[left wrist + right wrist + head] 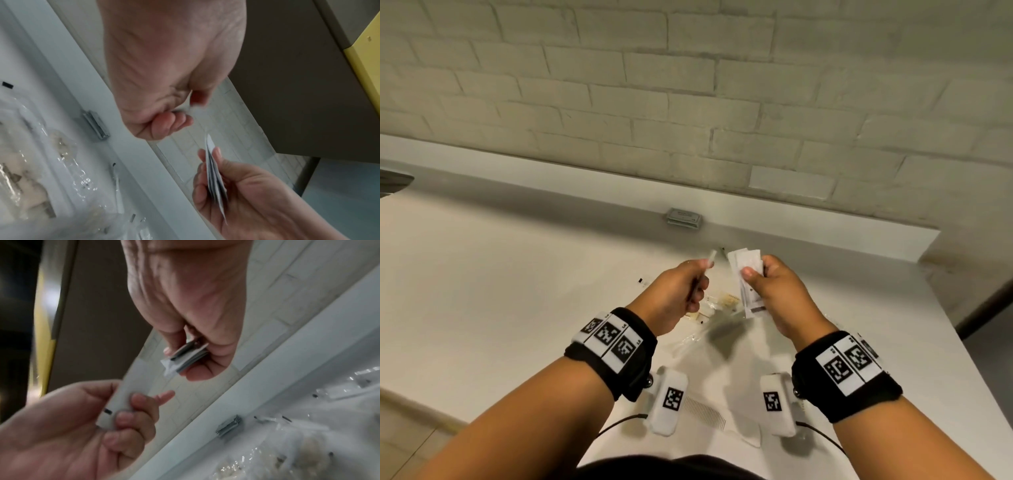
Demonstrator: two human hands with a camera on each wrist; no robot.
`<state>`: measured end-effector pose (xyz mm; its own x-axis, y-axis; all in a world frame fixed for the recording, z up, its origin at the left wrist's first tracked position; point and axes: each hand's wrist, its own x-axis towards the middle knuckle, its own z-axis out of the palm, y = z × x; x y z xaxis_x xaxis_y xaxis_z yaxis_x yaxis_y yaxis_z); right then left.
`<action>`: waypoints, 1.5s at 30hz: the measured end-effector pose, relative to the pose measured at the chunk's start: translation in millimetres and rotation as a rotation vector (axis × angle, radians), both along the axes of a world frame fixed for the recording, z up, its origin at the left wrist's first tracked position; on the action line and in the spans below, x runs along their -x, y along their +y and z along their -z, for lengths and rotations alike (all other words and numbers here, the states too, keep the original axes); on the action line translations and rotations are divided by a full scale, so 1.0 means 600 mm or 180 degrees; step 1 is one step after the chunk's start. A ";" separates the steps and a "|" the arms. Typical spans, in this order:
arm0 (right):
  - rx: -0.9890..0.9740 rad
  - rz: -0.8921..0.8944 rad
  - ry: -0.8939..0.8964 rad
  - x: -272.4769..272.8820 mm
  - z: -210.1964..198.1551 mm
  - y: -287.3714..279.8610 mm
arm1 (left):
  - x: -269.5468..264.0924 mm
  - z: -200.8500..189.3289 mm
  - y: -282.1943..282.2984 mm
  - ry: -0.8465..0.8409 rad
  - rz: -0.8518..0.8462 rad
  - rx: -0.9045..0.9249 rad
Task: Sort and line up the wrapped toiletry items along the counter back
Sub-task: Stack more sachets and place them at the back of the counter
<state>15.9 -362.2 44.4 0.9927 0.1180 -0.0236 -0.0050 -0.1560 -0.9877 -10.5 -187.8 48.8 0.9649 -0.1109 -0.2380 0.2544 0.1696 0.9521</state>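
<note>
Left of centre in the head view, the left hand [681, 291] is curled round a single slim white packet [711, 257], its long axis running up and away toward the wall. Just right of it, apart by a narrow gap, the right hand [774, 291] pinches a fanned bunch of flat white sachets [745, 270] between thumb and fingers, their long axes upright and slightly tilted. The two hands are level, so the single packet lies directly left of the bunch, within easy reach of either. Above them, toward upper centre, a small grey stack of sachets [684, 218] already sits on the surface [517, 274] against its back edge. Crinkly clear wrappers [719, 305] lie below the hands.
</note>
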 end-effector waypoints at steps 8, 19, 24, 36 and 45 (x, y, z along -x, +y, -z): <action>-0.0732 0.0336 0.0266 -0.016 -0.025 -0.026 | -0.001 0.012 -0.006 -0.0596 -0.0360 -0.0876; -0.0720 -0.0019 0.0540 0.007 -0.036 0.035 | 0.003 -0.003 -0.035 -0.0629 -0.0140 -0.0241; -0.0775 -0.0130 0.0457 0.011 -0.042 0.049 | -0.003 -0.006 -0.032 -0.0297 -0.0068 0.0111; 0.1321 -0.1482 -0.0772 0.019 -0.069 0.018 | -0.010 -0.030 -0.038 0.0305 -0.0159 0.0590; 0.2692 -0.1547 -0.1754 0.019 -0.069 0.023 | -0.001 -0.024 -0.035 0.0524 0.0690 0.0233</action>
